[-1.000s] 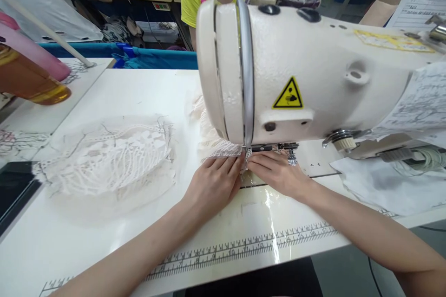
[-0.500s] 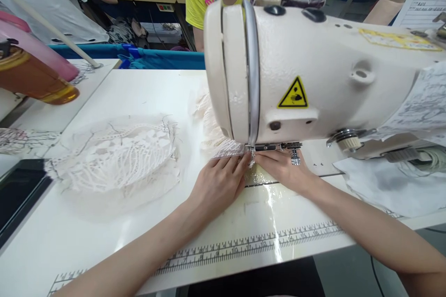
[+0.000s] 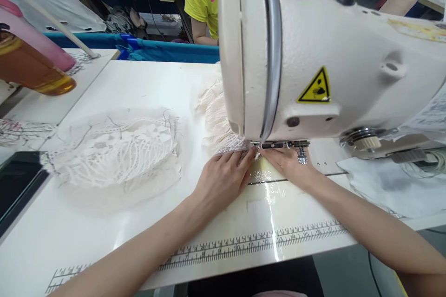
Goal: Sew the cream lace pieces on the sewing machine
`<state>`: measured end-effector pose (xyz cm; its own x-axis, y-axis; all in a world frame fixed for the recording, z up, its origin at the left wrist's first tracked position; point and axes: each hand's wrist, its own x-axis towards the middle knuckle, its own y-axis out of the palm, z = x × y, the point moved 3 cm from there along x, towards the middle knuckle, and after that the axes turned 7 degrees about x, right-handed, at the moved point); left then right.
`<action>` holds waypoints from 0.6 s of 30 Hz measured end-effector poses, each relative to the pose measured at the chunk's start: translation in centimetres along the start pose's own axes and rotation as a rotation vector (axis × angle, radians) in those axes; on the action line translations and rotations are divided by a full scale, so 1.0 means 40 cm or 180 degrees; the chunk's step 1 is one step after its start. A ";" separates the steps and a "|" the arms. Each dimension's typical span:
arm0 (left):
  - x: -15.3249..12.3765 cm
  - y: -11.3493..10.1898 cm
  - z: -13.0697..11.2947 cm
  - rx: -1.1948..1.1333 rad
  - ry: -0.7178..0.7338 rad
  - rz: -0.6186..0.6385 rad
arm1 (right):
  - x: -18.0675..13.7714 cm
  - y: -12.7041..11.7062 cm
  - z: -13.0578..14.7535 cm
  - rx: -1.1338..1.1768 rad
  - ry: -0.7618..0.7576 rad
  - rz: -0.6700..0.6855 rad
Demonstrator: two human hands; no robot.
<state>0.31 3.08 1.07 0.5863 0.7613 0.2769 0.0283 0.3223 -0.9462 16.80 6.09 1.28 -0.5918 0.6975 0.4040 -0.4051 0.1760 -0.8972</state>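
A cream sewing machine (image 3: pixel 313 55) fills the upper right. Under its head lies a strip of white lace (image 3: pixel 219 123) that runs back along the table. My left hand (image 3: pixel 223 178) lies flat with its fingers together, pressing the lace just left of the presser foot (image 3: pixel 270 145). My right hand (image 3: pixel 289 162) rests on the machine bed right of the foot, fingertips at the lace; the machine head hides part of its fingers.
A pile of white lace pieces (image 3: pixel 114 153) lies on the white table (image 3: pixel 121 232) to the left. A printed ruler (image 3: pixel 244 243) runs along the front edge. An amber bottle (image 3: pixel 31 72) and a dark tray (image 3: pixel 16 185) sit far left. Two people stand behind a blue bin.
Both hands have slid a little away from me toward the presser foot with the lace. The view has shifted so the machine head looks nearer.
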 end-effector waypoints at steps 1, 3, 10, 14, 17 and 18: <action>0.000 0.001 0.000 0.0011 0.0000 -0.0033 | -0.001 0.003 -0.003 -0.0035 -0.0041 -0.0039; -0.001 0.002 0.000 0.0062 0.0069 -0.0179 | -0.007 0.008 -0.004 -0.0146 -0.0102 -0.0083; -0.005 -0.007 -0.011 0.0144 0.0477 -0.0603 | -0.048 0.000 0.014 -0.0401 0.0033 -0.0466; -0.002 -0.011 -0.006 0.0041 0.0279 -0.0480 | -0.048 0.000 0.020 -0.0205 -0.0038 -0.0342; -0.001 -0.012 -0.004 -0.0009 0.0229 -0.0516 | -0.045 0.003 0.022 -0.0156 0.0057 -0.0145; -0.001 -0.012 -0.003 0.0001 0.0224 -0.0528 | -0.045 0.004 0.024 -0.0187 0.0104 -0.0111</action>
<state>0.38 2.84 1.49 0.6287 0.6565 0.4169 0.1292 0.4405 -0.8884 17.13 4.20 0.58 -0.5547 0.7124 0.4299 -0.3828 0.2402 -0.8920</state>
